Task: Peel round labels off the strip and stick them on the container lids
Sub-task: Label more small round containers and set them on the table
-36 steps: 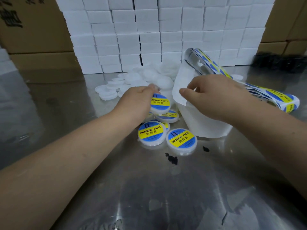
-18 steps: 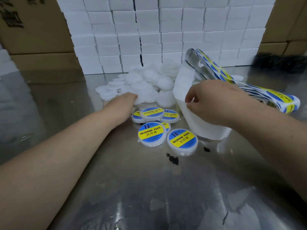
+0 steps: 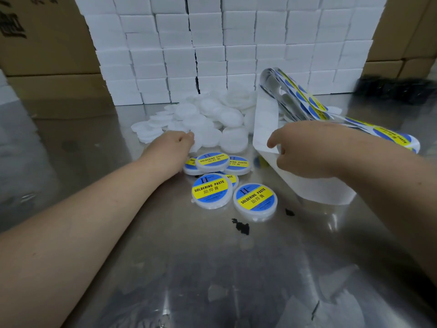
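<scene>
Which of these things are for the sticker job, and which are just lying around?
For the job: label strip in right hand; plain white lids at left hand; labelled lids.
Just lying about: stacked white boxes; cardboard boxes; black scraps.

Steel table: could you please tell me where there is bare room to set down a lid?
Free: the steel tabletop nearest the camera, this side of the blue-and-yellow labelled round lids; also left of the left hand. Crowded: the heap of plain white lids and the white backing strip the right hand grips.
</scene>
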`<move>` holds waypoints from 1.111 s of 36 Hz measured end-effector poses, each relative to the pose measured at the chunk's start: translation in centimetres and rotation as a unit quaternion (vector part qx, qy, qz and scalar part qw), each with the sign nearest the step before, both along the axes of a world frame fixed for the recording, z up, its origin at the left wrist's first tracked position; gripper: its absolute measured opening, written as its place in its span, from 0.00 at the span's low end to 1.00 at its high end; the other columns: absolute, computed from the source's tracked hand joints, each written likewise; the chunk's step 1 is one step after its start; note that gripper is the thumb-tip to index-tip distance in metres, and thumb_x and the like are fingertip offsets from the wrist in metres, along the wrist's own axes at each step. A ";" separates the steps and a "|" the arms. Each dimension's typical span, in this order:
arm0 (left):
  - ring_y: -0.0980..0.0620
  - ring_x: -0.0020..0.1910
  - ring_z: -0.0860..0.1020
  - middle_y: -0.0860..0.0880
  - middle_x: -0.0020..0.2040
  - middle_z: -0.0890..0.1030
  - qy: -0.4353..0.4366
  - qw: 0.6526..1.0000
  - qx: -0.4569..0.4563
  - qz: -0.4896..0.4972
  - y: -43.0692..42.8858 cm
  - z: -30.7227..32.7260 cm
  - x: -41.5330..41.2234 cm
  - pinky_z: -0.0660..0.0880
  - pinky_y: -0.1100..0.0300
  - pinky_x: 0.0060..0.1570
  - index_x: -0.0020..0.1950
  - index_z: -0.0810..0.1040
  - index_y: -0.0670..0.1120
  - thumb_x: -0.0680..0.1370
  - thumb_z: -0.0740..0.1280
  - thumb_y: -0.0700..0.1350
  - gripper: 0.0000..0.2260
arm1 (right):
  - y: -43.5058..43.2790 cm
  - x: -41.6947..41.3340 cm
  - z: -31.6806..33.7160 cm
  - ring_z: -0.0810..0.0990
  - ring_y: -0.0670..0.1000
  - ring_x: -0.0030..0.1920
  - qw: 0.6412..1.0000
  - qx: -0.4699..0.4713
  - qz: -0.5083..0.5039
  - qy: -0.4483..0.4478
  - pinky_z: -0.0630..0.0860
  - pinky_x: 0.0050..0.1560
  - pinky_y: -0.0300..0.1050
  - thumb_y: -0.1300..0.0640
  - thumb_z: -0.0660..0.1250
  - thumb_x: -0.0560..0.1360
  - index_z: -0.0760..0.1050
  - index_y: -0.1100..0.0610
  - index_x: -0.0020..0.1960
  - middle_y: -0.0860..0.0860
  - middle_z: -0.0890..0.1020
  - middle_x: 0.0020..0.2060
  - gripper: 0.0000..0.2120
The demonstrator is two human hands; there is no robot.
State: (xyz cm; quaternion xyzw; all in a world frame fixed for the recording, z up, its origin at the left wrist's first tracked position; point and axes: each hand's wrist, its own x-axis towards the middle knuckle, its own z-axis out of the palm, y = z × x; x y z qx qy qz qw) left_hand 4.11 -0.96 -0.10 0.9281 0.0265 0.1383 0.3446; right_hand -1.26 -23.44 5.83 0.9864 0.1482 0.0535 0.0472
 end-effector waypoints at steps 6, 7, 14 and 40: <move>0.53 0.42 0.72 0.54 0.42 0.75 -0.007 0.998 0.043 0.045 0.3 -0.3 0.2 0.65 0.59 0.38 0.44 0.75 0.48 0.76 0.63 0.50 0.07 | -0.3 0.1 0.1 0.71 0.52 0.43 1.000 0.018 -0.005 -0.016 0.60 0.31 0.39 0.59 0.57 0.74 0.65 0.46 0.40 0.44 0.70 0.37 0.08; 0.52 0.46 0.72 0.53 0.47 0.75 -0.005 0.998 0.040 0.044 0.2 -0.2 0.1 0.66 0.60 0.43 0.49 0.75 0.49 0.76 0.64 0.50 0.06 | -0.3 0.2 0.0 0.70 0.52 0.43 1.000 0.022 -0.009 -0.019 0.58 0.30 0.38 0.59 0.57 0.74 0.63 0.48 0.38 0.43 0.68 0.35 0.09; 0.46 0.64 0.70 0.47 0.66 0.72 0.041 0.996 0.060 0.047 0.2 0.1 -0.1 0.68 0.50 0.63 0.65 0.73 0.51 0.73 0.66 0.59 0.23 | 0.1 0.4 0.2 0.71 0.53 0.40 0.984 0.171 -0.023 -0.049 0.61 0.31 0.36 0.59 0.54 0.74 0.69 0.52 0.39 0.46 0.71 0.35 0.07; 0.53 0.53 0.74 0.51 0.54 0.79 -0.270 0.963 -0.010 0.015 -2.0 1.5 -3.1 0.64 0.68 0.47 0.58 0.78 0.49 0.79 0.56 0.41 0.14 | -0.2 0.4 0.4 0.74 0.40 0.21 0.871 0.491 0.021 0.016 0.68 0.20 0.30 0.58 0.71 0.67 0.80 0.50 0.36 0.42 0.79 0.24 0.04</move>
